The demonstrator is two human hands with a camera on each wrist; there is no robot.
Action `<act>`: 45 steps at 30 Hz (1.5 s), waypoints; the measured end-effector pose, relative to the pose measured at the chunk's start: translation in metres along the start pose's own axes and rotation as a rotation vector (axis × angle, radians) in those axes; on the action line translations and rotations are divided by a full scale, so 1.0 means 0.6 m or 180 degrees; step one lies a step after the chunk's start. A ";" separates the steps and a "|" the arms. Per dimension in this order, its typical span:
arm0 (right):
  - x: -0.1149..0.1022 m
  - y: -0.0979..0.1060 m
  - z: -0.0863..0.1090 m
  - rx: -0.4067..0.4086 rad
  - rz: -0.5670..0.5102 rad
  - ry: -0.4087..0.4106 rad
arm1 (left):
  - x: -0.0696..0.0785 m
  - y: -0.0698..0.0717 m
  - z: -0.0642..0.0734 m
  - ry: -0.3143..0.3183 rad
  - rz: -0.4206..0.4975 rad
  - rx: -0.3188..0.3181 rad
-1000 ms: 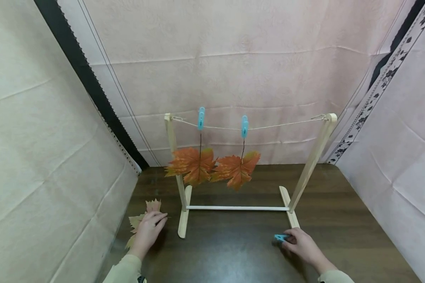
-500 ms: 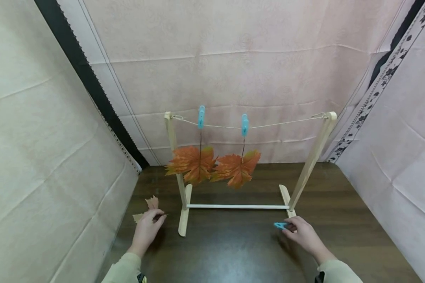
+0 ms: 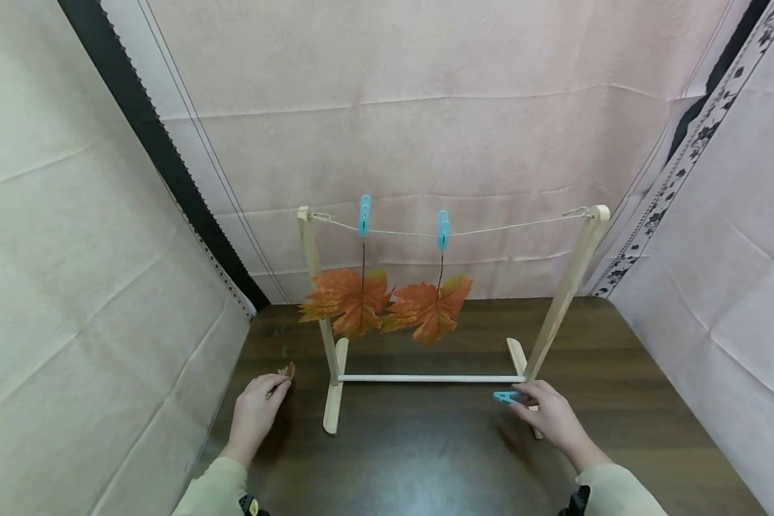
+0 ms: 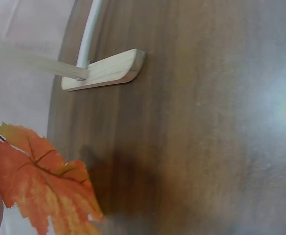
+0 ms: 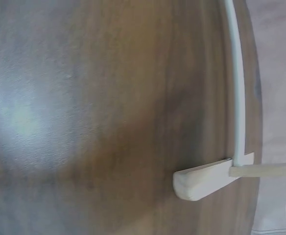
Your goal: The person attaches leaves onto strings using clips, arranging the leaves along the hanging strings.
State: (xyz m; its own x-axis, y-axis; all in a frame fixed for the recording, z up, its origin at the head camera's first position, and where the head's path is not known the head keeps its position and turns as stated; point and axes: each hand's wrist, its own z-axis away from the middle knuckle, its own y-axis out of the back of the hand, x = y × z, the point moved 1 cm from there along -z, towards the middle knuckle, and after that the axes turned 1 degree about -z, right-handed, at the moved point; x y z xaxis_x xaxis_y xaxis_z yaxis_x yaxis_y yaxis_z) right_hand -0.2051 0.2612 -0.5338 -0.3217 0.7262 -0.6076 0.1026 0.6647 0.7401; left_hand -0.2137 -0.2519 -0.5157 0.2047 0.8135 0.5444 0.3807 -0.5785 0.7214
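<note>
My left hand (image 3: pixel 253 416), at the left of the table, pinches the thin stem of an orange maple leaf (image 4: pixel 47 183). In the head view the hand hides most of that leaf. Beside the rack's right foot, my right hand (image 3: pixel 550 417) holds a light blue clothespin (image 3: pixel 505 396) between thumb and fingers, its end pointing left. Two more orange maple leaves, a left one (image 3: pixel 350 301) and a right one (image 3: pixel 431 309), hang by their stems from a string (image 3: pixel 509 228), each under a blue clothespin (image 3: pixel 364 215).
The string spans a wooden rack with a left post (image 3: pixel 309 247) and a right post (image 3: pixel 570 287), joined low down by a white rod (image 3: pixel 426 378). Its left foot (image 3: pixel 334 408) stands on the dark wooden table (image 3: pixel 413 451). Pale cloth (image 3: pixel 438 143) encloses the back and sides.
My left hand has lifted the leaf and turned it, so less of it shows from above. My right hand has risen away from the table with the clothespin. The hanging leaves stay put.
</note>
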 end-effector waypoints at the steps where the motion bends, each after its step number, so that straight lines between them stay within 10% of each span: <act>1: -0.004 0.003 -0.003 0.0034 0.0013 0.0021 | 0.001 0.003 -0.004 -0.0044 -0.0015 0.0047; 11: -0.026 0.019 -0.028 0.0000 0.0108 -0.0036 | 0.019 0.034 -0.030 -0.0383 -0.0137 0.0464; 34: -0.052 0.052 -0.063 0.0134 -0.0033 0.0036 | 0.083 0.065 -0.042 -0.0297 0.0178 0.0417; 45: -0.067 0.064 -0.074 0.0225 -0.0171 -0.0114 | 0.126 0.058 -0.049 -0.0717 0.0439 0.0250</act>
State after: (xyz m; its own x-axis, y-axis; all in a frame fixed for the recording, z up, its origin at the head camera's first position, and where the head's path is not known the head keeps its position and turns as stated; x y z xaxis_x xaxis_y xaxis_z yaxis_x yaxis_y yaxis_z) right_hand -0.2300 0.2497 -0.4679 -0.2949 0.6941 -0.6567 0.1525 0.7126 0.6848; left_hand -0.2116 -0.2124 -0.4368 0.4516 0.7252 0.5198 0.4023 -0.6855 0.6068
